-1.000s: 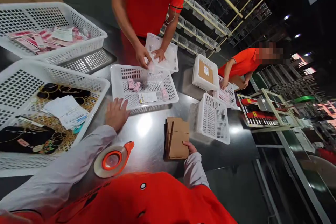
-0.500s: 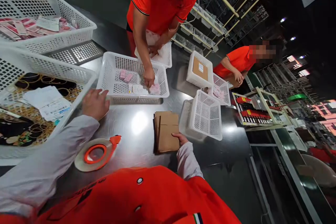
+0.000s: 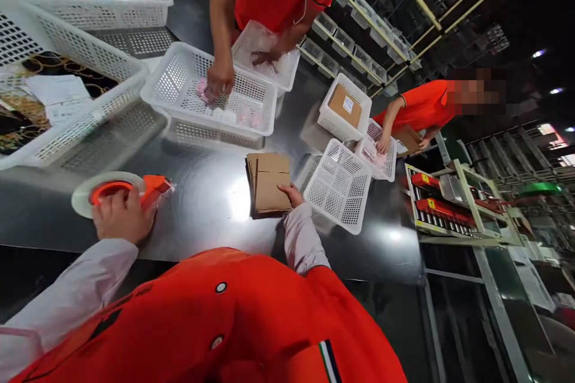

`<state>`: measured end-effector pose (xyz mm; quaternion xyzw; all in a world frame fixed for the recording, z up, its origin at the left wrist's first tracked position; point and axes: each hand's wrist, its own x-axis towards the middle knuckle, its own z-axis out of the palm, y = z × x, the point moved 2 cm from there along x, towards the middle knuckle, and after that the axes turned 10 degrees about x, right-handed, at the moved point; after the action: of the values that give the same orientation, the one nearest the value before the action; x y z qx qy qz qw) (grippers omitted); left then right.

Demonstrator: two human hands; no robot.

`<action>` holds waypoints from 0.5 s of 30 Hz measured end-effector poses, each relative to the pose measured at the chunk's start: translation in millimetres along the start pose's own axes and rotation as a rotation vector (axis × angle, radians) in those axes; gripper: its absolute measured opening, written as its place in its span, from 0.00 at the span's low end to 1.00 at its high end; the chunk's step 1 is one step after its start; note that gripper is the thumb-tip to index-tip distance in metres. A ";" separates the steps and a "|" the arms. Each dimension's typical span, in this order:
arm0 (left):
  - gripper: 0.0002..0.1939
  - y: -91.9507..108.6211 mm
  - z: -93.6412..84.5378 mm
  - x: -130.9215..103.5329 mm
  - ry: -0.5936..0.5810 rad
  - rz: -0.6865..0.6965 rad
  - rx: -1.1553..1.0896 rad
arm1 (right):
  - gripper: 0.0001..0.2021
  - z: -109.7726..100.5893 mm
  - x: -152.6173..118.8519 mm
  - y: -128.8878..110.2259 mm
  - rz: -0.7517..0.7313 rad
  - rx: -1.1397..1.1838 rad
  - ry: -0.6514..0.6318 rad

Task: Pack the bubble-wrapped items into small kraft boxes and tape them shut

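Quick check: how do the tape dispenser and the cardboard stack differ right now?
The tape dispenser is rounded, with orange parts; the cardboard stack is flat, brown and roughly rectangular.
The dispenser has the left hand over it, while the stack has the right hand at its edge.
The dispenser is one tool; the stack is several layered pieces.
Both are on the metal table.

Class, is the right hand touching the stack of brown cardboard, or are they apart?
Touching. The head view shows the thumb of the right hand lying on top of the cardboard stack.
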<state>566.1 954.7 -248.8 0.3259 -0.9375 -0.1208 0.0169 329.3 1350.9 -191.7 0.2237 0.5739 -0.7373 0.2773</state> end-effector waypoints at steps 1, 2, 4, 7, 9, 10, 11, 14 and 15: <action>0.42 -0.8 3.9 0.0 0.023 -0.010 -0.021 | 0.19 -5.6 -1.0 -0.6 -0.016 0.013 0.016; 0.40 -2.4 6.6 2.5 0.030 -0.019 -0.033 | 0.19 -10.5 -2.2 -1.7 -0.033 0.016 0.028; 0.39 -8.3 7.6 13.3 -0.017 -0.050 -0.019 | 0.18 -18.2 -4.4 -5.7 -0.092 -0.020 0.051; 0.39 -19.6 -1.7 36.1 -0.129 -0.093 0.036 | 0.18 -23.8 -8.1 -12.9 -0.208 -0.131 0.113; 0.39 -25.6 -12.7 48.7 -0.135 -0.113 0.067 | 0.19 -23.5 -12.1 -15.0 -0.267 -0.247 0.189; 0.39 -27.3 -18.6 53.3 -0.114 -0.116 0.086 | 0.20 -21.9 -15.0 -15.0 -0.301 -0.326 0.238; 0.38 -27.6 -24.7 57.0 -0.081 -0.115 0.106 | 0.22 -19.2 -18.3 -14.4 -0.345 -0.417 0.289; 0.35 -16.7 -43.3 68.8 0.022 -0.035 0.108 | 0.30 -1.3 -29.1 -10.7 -0.530 -0.652 0.384; 0.34 -8.1 -50.2 75.4 0.042 0.024 0.072 | 0.32 8.4 -31.8 -9.5 -0.590 -0.688 0.389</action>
<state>517.2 891.4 -205.6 0.3176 -0.9445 -0.0800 0.0265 346.6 1349.3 -162.2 0.0807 0.8641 -0.4968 0.0024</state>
